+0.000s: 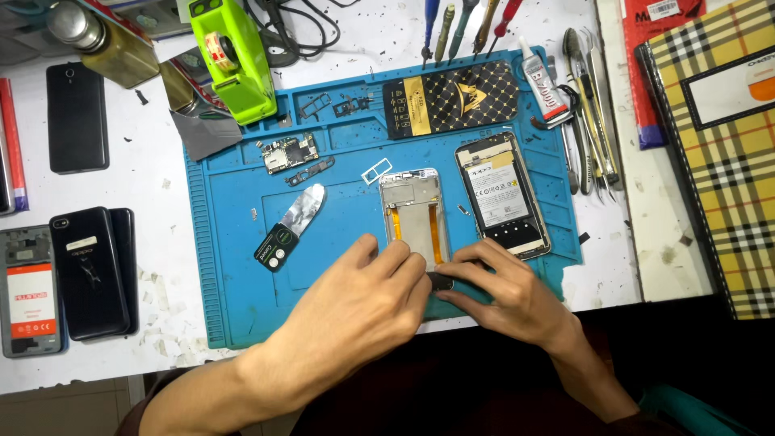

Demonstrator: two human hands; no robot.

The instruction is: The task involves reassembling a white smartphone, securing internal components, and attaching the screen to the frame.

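Note:
A bare phone frame (413,211) with orange flex strips lies in the middle of the blue repair mat (234,266). My left hand (363,299) rests on the mat with its fingertips at the frame's bottom edge. My right hand (504,287) meets it from the right, and both pinch a small dark part (440,281) at the frame's lower end. Just right of the frame lies an opened phone (502,194) with its battery showing.
On the mat are a circuit board (289,153), a thin metal pry tool (291,226), a patterned black box (450,98) and a glue tube (542,84). Tweezers (589,121) and screwdrivers (460,24) lie at the back right; a green tape dispenser (234,56) and several phones (77,274) lie left.

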